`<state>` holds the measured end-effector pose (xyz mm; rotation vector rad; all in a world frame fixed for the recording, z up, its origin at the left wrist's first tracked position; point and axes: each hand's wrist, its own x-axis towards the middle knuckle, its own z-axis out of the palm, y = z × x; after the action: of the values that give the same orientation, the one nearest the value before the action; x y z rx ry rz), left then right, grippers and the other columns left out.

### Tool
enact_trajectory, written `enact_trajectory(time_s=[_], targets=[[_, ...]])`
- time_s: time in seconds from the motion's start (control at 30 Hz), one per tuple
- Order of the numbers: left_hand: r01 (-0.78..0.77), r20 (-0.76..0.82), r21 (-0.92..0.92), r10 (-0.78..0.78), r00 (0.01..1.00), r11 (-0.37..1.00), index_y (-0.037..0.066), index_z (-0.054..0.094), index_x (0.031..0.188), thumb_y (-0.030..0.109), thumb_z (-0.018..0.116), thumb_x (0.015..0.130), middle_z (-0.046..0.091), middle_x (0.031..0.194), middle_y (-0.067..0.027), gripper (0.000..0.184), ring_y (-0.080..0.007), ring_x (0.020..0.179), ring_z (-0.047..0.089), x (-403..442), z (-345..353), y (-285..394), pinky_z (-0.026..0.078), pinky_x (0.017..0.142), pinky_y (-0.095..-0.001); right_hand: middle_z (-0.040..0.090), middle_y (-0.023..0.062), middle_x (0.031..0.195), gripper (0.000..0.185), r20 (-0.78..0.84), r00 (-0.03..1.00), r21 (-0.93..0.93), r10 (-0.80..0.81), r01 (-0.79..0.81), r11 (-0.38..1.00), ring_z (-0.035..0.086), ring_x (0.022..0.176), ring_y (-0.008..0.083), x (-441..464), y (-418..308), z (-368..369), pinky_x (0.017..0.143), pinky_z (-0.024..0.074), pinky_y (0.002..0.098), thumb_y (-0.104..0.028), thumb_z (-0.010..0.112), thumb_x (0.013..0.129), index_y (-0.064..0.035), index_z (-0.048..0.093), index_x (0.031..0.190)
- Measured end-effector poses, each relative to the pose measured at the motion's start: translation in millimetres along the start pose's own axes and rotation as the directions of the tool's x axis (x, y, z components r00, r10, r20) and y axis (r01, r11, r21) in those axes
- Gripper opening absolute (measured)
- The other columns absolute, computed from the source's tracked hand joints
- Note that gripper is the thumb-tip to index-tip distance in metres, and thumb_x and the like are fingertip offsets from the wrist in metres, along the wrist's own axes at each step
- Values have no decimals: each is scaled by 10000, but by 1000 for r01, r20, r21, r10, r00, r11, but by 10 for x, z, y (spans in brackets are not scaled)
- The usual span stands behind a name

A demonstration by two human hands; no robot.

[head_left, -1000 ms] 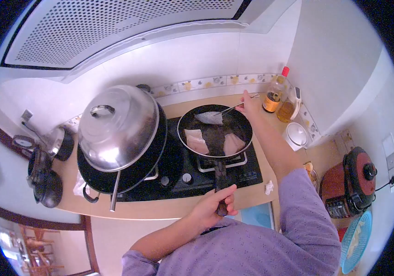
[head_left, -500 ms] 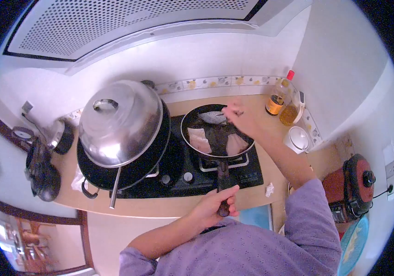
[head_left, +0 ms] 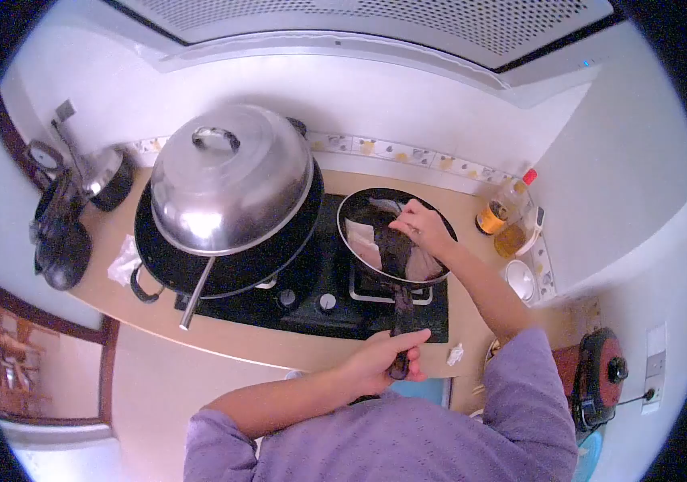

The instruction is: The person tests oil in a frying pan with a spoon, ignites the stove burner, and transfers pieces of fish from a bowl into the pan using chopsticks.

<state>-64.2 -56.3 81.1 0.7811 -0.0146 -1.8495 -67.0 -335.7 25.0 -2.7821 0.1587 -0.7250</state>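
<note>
My left hand is wrapped round the dark handle of the frying pan on the stove. Above the pan's right half, my right hand has its fingers closed. The thin metal utensil seen earlier cannot be made out in it now. A pale fish piece lies at the pan's left side, and a second piece at the lower right. The piece at the back of the pan is partly hidden by my right hand.
A black wok under a large domed lid stands left of the pan. Oil bottles, a white bowl and a red cooker are at the right. Black pans hang at the left.
The view has turned toward the right. My right hand has come from beyond the pan's back right rim to over the pan, its fingers now closed. My left hand has kept hold of the handle.
</note>
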Motion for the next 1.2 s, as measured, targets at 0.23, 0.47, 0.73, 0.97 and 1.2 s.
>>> enact_trajectory(time_s=[0.23, 0.47, 0.73, 0.97, 1.2], targets=[[24, -25, 2, -24, 999, 1000, 123, 498, 608, 274, 630, 843, 492, 546, 7, 310, -135, 487, 512, 4, -12, -5, 490, 561, -351, 651, 85, 777, 330, -75, 767, 318, 637, -587, 744, 601, 689, 121, 206, 378, -182, 602, 487, 264, -297, 646, 816, 33, 643, 818], [36, 2, 56, -36, 999, 998, 115, 504, 668, 268, 638, 834, 502, 596, 11, 263, -135, 534, 542, -7, -70, 10, 537, 600, -358, 617, 127, 786, 427, 137, 553, 679, 822, -656, 329, 638, 641, 210, 234, 994, -341, 596, 570, 291, -370, 637, 817, 55, 596, 819], [49, -16, 51, -48, 999, 997, 127, 491, 620, 308, 615, 852, 488, 550, 14, 319, -130, 493, 511, -28, -38, 20, 493, 583, -349, 599, 124, 801, 414, 308, 502, 719, 808, -679, 147, 642, 721, 214, 205, 1152, -360, 648, 570, 296, -404, 632, 818, 5, 571, 794], [57, -13, 48, -57, 998, 997, 134, 496, 635, 298, 611, 855, 475, 542, 20, 297, -127, 488, 505, 5, -103, -16, 483, 565, -342, 602, 107, 760, 405, 203, 477, 689, 855, -690, 222, 639, 628, 202, 114, 934, -513, 566, 564, 287, -400, 626, 822, 1, 574, 794], [64, -15, 38, -63, 998, 997, 127, 488, 624, 294, 595, 866, 467, 535, 16, 312, -129, 481, 498, 2, -97, -19, 476, 534, -345, 606, 105, 741, 413, 138, 428, 674, 893, -701, 232, 635, 579, 196, -39, 799, -574, 523, 557, 283, -391, 623, 823, 15, 570, 768]])
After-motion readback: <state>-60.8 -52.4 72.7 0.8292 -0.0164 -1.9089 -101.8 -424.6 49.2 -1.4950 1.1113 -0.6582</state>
